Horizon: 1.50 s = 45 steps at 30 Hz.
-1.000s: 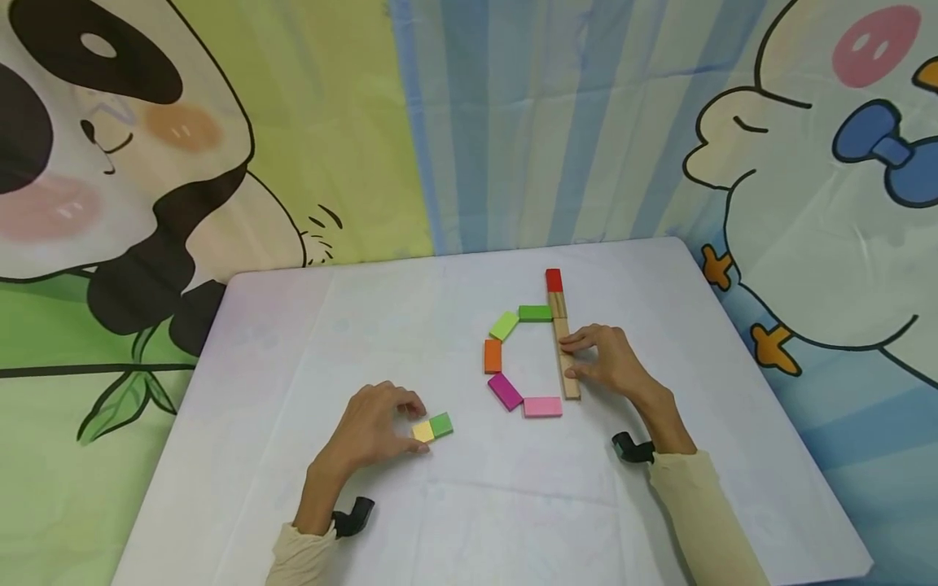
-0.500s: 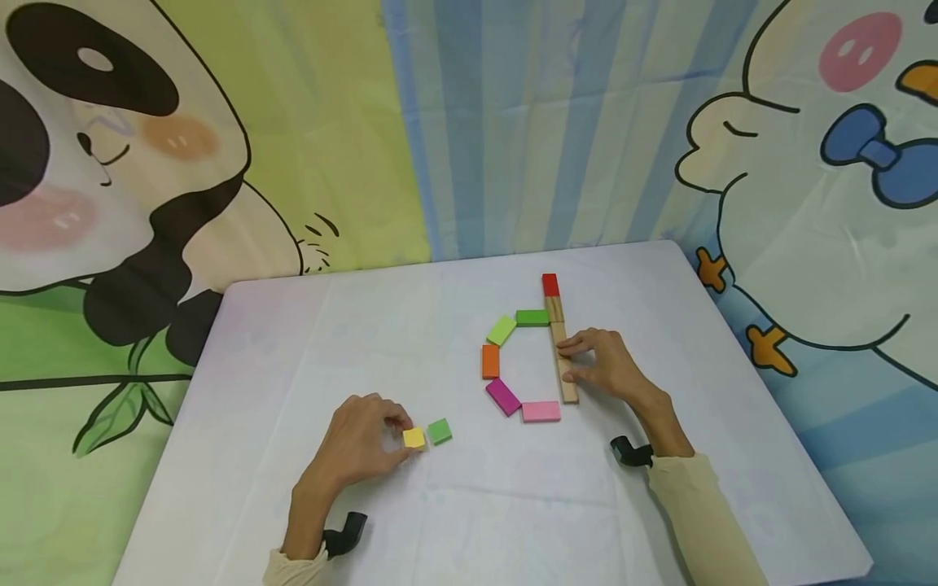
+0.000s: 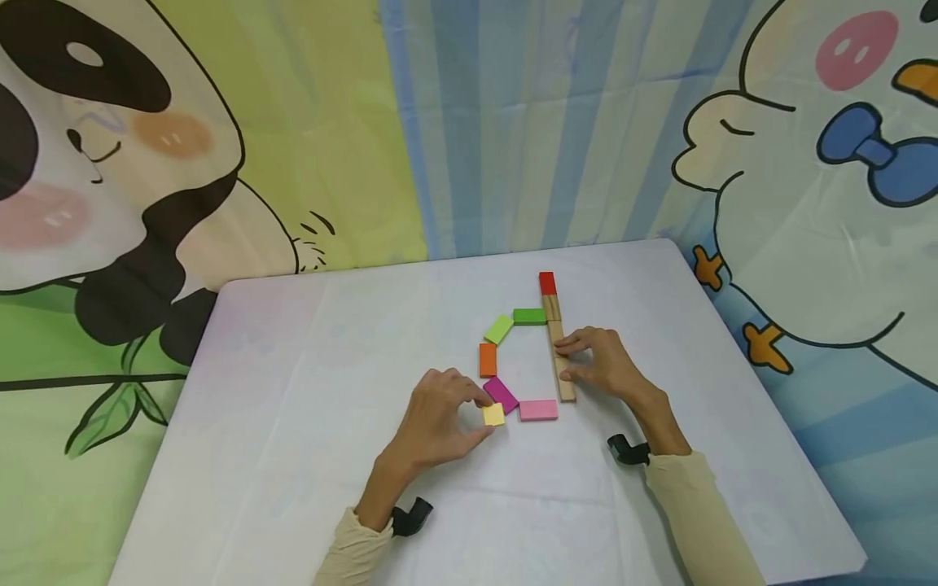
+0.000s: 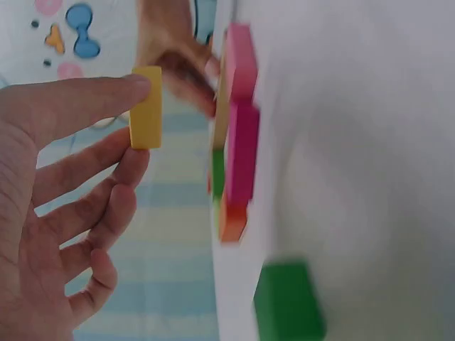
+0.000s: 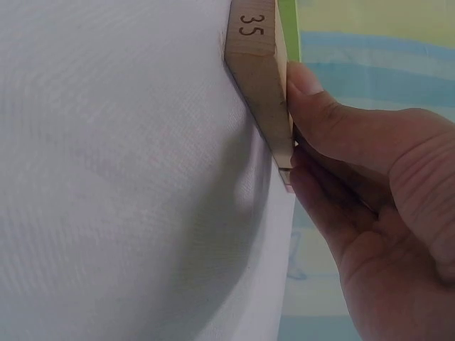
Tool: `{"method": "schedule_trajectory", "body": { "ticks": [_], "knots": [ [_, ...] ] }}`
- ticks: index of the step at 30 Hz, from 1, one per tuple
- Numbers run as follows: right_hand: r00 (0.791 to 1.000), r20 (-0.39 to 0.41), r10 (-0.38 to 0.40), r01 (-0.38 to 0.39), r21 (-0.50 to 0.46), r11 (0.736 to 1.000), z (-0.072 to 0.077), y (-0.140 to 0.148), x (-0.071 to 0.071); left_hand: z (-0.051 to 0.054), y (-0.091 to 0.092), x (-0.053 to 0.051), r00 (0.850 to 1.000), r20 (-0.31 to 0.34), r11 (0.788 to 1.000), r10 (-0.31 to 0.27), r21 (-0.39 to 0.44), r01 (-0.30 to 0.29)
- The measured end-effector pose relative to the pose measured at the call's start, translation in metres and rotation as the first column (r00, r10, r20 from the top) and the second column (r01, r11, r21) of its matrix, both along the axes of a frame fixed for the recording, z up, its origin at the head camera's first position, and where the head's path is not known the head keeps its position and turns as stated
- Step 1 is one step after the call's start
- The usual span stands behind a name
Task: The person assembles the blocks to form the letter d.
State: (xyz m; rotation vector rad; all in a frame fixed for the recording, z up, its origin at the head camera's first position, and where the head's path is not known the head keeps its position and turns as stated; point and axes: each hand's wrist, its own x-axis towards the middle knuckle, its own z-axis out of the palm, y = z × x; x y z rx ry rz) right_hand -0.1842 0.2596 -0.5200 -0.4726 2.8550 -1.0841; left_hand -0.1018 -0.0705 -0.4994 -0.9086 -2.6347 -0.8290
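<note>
Head view: a yellow block [image 3: 494, 415] is being pinched between thumb and finger of the left hand [image 3: 440, 417], seen right over the near corner of the magenta block [image 3: 502, 394]. The right hand [image 3: 604, 360] is placed at a long wooden block [image 3: 560, 361], fingertips set on it a bit apart. That one's lined up with a shorter wooden piece [image 3: 553, 308] and a red block [image 3: 547, 283] at the far end. Off to the left, a bulging curve is made by a green bar [image 3: 529, 317], a lime block [image 3: 499, 330], an orange block [image 3: 487, 360], the magenta one and a pink block [image 3: 538, 410]. All of it is laid out on a white table [image 3: 293, 374].

Left wrist view: the yellow block is held clear of the tabletop, gripped near its end, with the other fingers loosely bent. A separate green block [image 4: 288, 302], pretty blurry, is seen down near the bottom edge, apart from the curve.

Right wrist view: "35" can be read on the end of the long wooden block. Thumb and fingertips are rested along its top; nothing's wrapped round it. How hard it's being pressed can't be told.
</note>
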Motion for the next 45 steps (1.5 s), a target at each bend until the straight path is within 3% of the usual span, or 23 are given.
{"method": "schedule_trajectory", "body": {
  "ticks": [11, 15, 21, 25, 30, 36, 45],
  "knots": [
    [1.0, -0.001, 0.008, -0.008, 0.004, 1.0, 0.002, 0.0, 0.001, -0.019, 0.059, 0.002, 0.991, -0.063, 0.982, -0.121, -0.151, 0.11],
    [1.0, 0.002, 0.012, -0.012, 0.0, 1.0, 0.001, 0.001, 0.0, -0.026, 0.079, 0.004, 0.972, -0.119, 0.954, -0.203, -0.247, 0.169],
    [1.0, -0.006, 0.019, -0.019, -0.018, 1.0, 0.002, 0.001, -0.001, -0.031, 0.103, 0.006, 0.934, -0.147, 0.888, -0.325, -0.387, 0.248],
    [1.0, -0.012, 0.014, -0.014, -0.019, 1.0, 0.001, 0.001, -0.002, -0.028, 0.111, 0.005, 0.934, -0.153, 0.867, -0.322, -0.445, 0.226],
    [1.0, -0.003, -0.002, 0.002, -0.018, 1.0, 0.001, 0.002, -0.001, -0.024, 0.115, 0.005, 0.947, -0.103, 0.861, -0.303, -0.457, 0.226],
    [1.0, 0.0, 0.008, -0.008, -0.023, 1.0, 0.001, 0.002, -0.001, -0.027, 0.122, 0.005, 0.957, -0.042, 0.869, -0.288, -0.43, 0.243],
    [1.0, -0.01, 0.013, -0.013, -0.023, 1.0, 0.001, 0.002, -0.001, -0.029, 0.132, -0.004, 0.965, -0.094, 0.895, -0.244, -0.406, 0.187]
  ]
}}
